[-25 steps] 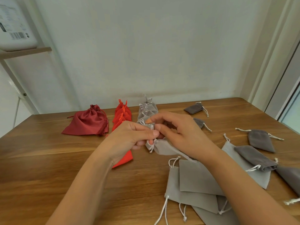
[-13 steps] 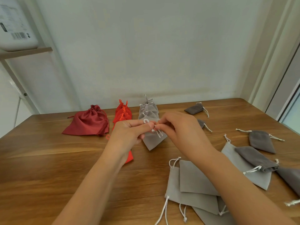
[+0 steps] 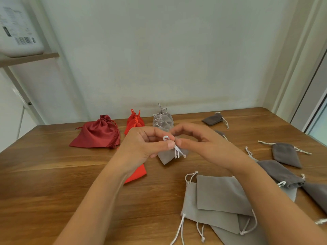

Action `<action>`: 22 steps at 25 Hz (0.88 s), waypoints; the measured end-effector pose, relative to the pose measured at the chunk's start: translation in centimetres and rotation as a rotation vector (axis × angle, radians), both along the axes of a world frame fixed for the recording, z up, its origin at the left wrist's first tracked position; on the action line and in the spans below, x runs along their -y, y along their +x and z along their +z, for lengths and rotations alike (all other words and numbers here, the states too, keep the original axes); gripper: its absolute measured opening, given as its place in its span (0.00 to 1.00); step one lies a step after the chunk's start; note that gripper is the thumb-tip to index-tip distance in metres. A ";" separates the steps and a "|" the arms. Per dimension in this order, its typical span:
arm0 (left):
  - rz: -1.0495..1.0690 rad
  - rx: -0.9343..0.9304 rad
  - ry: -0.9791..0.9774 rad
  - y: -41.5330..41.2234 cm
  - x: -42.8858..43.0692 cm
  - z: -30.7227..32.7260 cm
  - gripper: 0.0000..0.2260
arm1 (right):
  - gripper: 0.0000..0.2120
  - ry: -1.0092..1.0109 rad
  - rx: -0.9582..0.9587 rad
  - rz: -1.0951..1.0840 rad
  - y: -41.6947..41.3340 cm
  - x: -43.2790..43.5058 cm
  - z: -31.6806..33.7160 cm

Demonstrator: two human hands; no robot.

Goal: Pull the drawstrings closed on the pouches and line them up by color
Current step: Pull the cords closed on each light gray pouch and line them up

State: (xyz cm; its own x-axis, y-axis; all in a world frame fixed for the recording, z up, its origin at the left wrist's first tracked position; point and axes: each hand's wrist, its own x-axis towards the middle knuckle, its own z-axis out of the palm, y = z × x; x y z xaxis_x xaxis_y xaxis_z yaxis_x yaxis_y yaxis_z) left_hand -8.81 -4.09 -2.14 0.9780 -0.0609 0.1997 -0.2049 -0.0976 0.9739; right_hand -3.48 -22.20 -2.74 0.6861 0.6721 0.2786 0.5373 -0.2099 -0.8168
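Observation:
A light grey pouch hangs above the table between my hands, its neck gathered. My left hand pinches its white drawstrings at the neck, and my right hand pinches them from the other side. Behind the hands a row of closed light grey pouches runs toward the wall. Left of it lies a row of orange-red pouches, partly hidden by my left arm. A dark red satin pouch lies farther left.
Several flat light grey pouches lie overlapped at the front right of the wooden table. Dark grey pouches are scattered on the right and at the back right. A wall bounds the far edge; a shelf is at upper left.
The light grey pouch rose off the pile and its neck was drawn tight. Both hands moved slightly toward the grey row, the strings now dangling between the fingertips.

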 end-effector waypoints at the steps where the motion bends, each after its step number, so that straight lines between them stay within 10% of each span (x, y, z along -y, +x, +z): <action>1: -0.019 0.028 0.014 -0.1 0.1 0.1 0.04 | 0.09 0.005 -0.035 0.019 -0.1 0.1 0.0; 22: 0.205 0.426 0.650 0.2 0.8 -1.5 0.07 | 0.11 0.108 -0.091 -0.116 0.5 -0.2 -0.8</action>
